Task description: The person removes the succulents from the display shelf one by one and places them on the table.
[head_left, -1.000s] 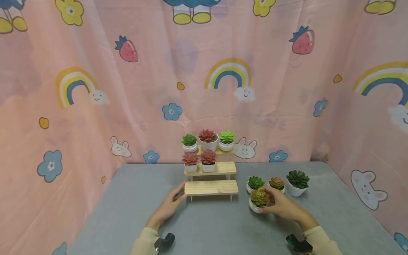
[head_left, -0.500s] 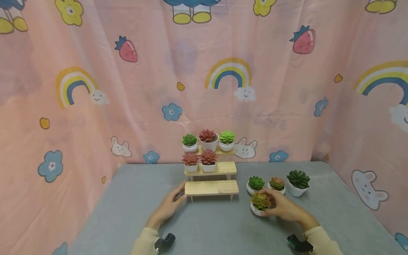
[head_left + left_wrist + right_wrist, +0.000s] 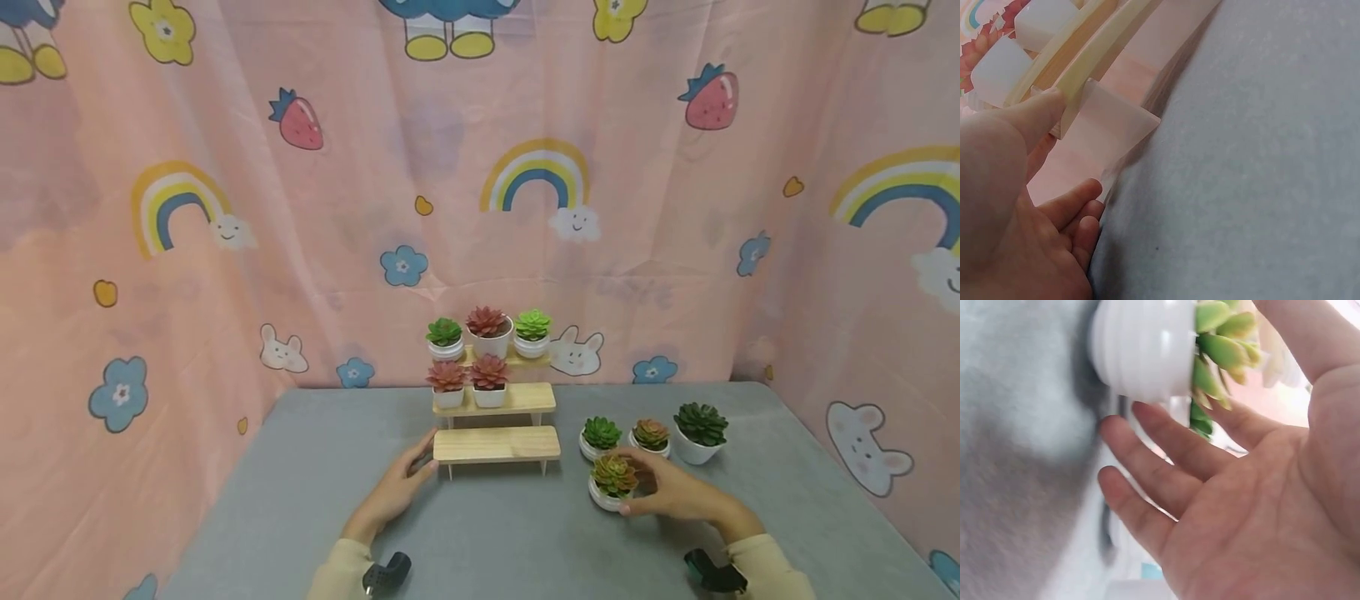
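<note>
In the head view, a three-tier wooden display stand [image 3: 497,445] stands mid-table. My left hand [image 3: 395,486] holds the left end of its lowest tier, thumb [image 3: 1044,112] on the front edge and forefinger behind. To the right sits a yellow-green potted succulent [image 3: 613,477] in a ribbed white pot [image 3: 1141,350] on the table. My right hand [image 3: 670,487] is around its right side, fingers loosely extended and thumb near the pot's rim; the right wrist view shows space between palm and pot. Whether a fingertip touches the pot is hard to tell.
Behind that pot are a green succulent [image 3: 601,434], an orange one [image 3: 651,436] and a dark green one [image 3: 701,423]. Two reddish succulents [image 3: 490,375] occupy the middle tier; three pots, including a bright green one [image 3: 532,327], line the top. A patterned pink curtain [image 3: 337,208] hangs behind the grey table [image 3: 480,542].
The yellow-green succulent has moved slightly right and toward me, then stopped. My right thumb has drawn back a little from its pot. The left hand stays in place.
</note>
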Available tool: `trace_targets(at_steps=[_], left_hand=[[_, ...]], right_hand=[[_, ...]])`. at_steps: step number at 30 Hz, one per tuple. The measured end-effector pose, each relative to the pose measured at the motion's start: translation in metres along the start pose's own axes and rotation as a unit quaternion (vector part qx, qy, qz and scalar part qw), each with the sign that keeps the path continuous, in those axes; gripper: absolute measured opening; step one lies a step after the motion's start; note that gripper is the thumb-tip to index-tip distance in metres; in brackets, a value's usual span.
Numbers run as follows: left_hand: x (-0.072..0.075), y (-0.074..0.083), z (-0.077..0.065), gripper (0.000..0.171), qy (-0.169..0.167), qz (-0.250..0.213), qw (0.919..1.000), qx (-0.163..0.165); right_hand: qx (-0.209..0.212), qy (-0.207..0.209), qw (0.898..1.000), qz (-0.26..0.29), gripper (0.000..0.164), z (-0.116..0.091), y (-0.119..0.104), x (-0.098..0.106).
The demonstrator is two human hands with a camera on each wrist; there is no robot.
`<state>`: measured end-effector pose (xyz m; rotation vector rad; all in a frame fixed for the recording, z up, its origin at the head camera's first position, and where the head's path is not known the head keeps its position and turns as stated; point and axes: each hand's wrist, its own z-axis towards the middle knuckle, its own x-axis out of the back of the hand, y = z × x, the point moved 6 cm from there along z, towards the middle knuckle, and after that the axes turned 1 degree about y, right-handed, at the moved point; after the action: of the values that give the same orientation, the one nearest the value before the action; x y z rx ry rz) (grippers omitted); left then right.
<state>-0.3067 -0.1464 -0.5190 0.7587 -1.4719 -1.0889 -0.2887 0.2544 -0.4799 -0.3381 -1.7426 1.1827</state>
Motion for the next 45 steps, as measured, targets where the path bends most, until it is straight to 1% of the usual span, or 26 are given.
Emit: trace_targets(at_steps=[4, 8, 11, 15, 19, 25, 28, 33, 37, 41, 43, 45], left_hand=[[-0.001, 0.001, 0.000, 0.062, 0.000, 0.002, 1.0000, 0.000], [-0.001, 0.002, 0.001, 0.062, -0.001, 0.002, 1.0000, -0.003], [-0.001, 0.002, 0.000, 0.062, 0.000, 0.002, 1.0000, -0.004], [-0.001, 0.001, 0.000, 0.062, 0.002, 0.004, 1.0000, -0.003], [0.000, -0.001, 0.000, 0.061, 0.004, 0.006, 1.0000, -0.002], [0.000, -0.001, -0.001, 0.061, 0.007, 0.010, 0.9999, 0.001], [0.000, -0.001, 0.000, 0.062, 0.007, 0.010, 0.9999, 0.000], [-0.001, -0.002, -0.001, 0.063, 0.003, 0.005, 1.0000, 0.003], [-0.001, -0.003, 0.000, 0.063, 0.003, 0.001, 1.0000, 0.007], [0.000, -0.002, 0.001, 0.063, 0.005, 0.000, 1.0000, 0.009], [0.000, -0.003, 0.002, 0.063, 0.005, 0.004, 0.9999, 0.010], [0.000, -0.004, 0.002, 0.063, 0.004, 0.005, 0.9999, 0.010]], right_hand=[[-0.011, 0.009, 1.000, -0.016, 0.068, -0.006, -0.009, 0.006], [0.000, 0.030, 0.999, -0.034, 0.066, -0.013, -0.020, 0.014], [0.008, 0.044, 0.998, -0.032, 0.066, -0.016, -0.028, 0.018], [0.012, 0.064, 0.997, -0.033, 0.063, -0.017, -0.037, 0.021], [0.021, 0.084, 0.995, -0.047, 0.060, -0.016, -0.045, 0.021], [0.013, 0.115, 0.992, -0.058, 0.058, -0.015, -0.049, 0.022], [0.015, 0.120, 0.991, -0.053, 0.057, -0.015, -0.051, 0.022], [0.022, 0.141, 0.988, -0.062, 0.055, -0.015, -0.054, 0.023], [0.031, 0.165, 0.983, -0.070, 0.053, -0.012, -0.058, 0.023], [0.048, 0.186, 0.979, -0.072, 0.051, -0.002, -0.069, 0.022], [0.055, 0.191, 0.978, -0.069, 0.050, 0.005, -0.076, 0.021], [0.065, 0.185, 0.979, -0.061, 0.050, 0.014, -0.085, 0.019]])
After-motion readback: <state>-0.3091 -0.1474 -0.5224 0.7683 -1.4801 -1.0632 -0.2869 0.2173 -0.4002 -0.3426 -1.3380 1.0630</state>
